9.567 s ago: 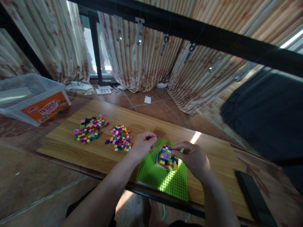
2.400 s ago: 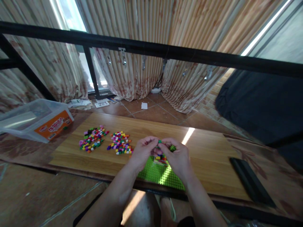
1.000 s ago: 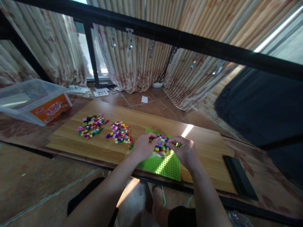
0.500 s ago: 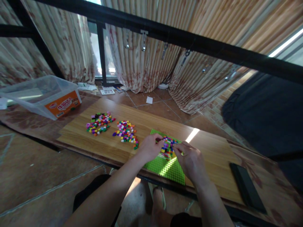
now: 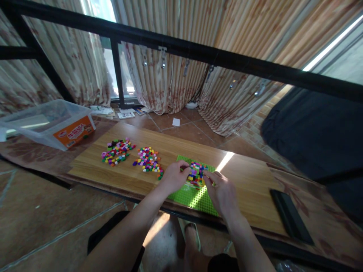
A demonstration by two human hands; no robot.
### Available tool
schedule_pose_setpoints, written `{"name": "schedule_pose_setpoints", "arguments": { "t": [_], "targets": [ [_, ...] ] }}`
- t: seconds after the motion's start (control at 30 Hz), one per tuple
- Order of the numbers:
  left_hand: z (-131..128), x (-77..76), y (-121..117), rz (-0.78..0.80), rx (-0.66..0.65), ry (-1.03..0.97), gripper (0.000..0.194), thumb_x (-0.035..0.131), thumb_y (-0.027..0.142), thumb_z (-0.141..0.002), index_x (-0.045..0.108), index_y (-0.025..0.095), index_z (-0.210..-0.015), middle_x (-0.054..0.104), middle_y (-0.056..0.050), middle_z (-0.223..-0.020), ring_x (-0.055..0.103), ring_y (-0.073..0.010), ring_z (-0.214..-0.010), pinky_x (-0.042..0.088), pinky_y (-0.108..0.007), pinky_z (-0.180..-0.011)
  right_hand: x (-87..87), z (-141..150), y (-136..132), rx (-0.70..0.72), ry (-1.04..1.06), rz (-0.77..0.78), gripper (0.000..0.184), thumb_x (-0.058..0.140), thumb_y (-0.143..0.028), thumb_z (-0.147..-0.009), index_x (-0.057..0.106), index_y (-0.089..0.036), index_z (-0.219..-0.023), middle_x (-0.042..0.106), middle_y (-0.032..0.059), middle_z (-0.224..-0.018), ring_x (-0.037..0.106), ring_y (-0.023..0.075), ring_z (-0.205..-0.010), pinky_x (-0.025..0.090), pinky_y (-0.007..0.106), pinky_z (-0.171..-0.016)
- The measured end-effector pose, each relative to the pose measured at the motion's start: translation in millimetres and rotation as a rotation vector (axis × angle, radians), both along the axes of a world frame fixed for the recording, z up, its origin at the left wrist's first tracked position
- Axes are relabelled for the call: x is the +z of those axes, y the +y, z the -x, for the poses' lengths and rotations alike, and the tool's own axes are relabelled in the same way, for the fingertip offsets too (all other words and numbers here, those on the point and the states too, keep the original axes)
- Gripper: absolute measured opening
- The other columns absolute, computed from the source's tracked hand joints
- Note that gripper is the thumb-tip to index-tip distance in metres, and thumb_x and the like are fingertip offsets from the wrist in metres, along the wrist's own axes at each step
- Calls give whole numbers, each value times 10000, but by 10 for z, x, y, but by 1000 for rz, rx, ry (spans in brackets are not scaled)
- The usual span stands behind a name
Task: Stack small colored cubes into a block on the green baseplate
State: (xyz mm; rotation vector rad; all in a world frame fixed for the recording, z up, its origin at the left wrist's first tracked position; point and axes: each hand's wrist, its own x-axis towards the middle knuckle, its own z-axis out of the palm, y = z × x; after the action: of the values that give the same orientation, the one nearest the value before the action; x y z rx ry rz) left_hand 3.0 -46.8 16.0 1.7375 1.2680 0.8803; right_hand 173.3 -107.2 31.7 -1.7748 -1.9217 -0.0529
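A small structure of many-coloured building bricks (image 5: 196, 173) stands on a green studded baseplate (image 5: 195, 202). At its left side is my left hand (image 5: 173, 176), thumb and forefinger closed together against the bricks. My right hand (image 5: 223, 190) pinches at the right side of the same structure, its fingers curled. Something small and yellow (image 5: 213, 184) shows among the right hand's fingers; its kind is unclear. Both sets of fingertips partly cover the structure, so single bricks between them cannot be made out.
Two piles of loose bricks (image 5: 117, 152) (image 5: 149, 159) lie left on the wooden board (image 5: 102, 172). Farther left stands a clear plastic bin (image 5: 42, 132) with an orange label. A black flat object (image 5: 290, 217) lies at right. A dark metal rail (image 5: 193, 49) crosses beyond the table.
The camera view has shifted slightly, moving the scene a little to the left. Both hands stay at the two sides of the brick structure, with little visible change in their grip.
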Motion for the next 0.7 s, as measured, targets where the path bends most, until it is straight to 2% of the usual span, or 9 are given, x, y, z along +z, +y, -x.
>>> {"name": "schedule_pose_setpoints", "arguments": {
  "t": [0.23,0.37,0.53,0.7],
  "targets": [
    [180,39,80,-12,27,78,220,534,230,-826,699,126,-928,732,-72,-892,654,-179,-803,495,-296,-769,116,-153,62,-72,249,-109,266,516,-349,-865,741,-208,-876,697,24,-706,634,157,-599,445,249,-591],
    [455,20,184,-30,-6,177,212,514,179,-804,707,140,-884,734,-62,-866,658,-177,-807,502,-287,-766,90,-206,107,-137,273,-128,277,536,-391,-843,739,-204,-828,703,27,-688,636,165,-588,451,265,-595],
    [851,-31,260,-38,3,313,295,444,65,-741,713,148,-832,728,-43,-818,656,-159,-780,505,-265,-740,31,-210,136,-169,280,-116,296,538,-419,-832,749,-212,-844,716,32,-710,651,176,-613,462,278,-617],
    [1000,-44,176,-42,-64,396,219,504,117,-729,711,169,-778,716,-32,-762,643,-161,-744,484,-257,-708,15,-192,153,-156,271,-137,295,550,-426,-831,753,-213,-851,712,26,-703,652,177,-618,464,275,-621]
  ]
}}
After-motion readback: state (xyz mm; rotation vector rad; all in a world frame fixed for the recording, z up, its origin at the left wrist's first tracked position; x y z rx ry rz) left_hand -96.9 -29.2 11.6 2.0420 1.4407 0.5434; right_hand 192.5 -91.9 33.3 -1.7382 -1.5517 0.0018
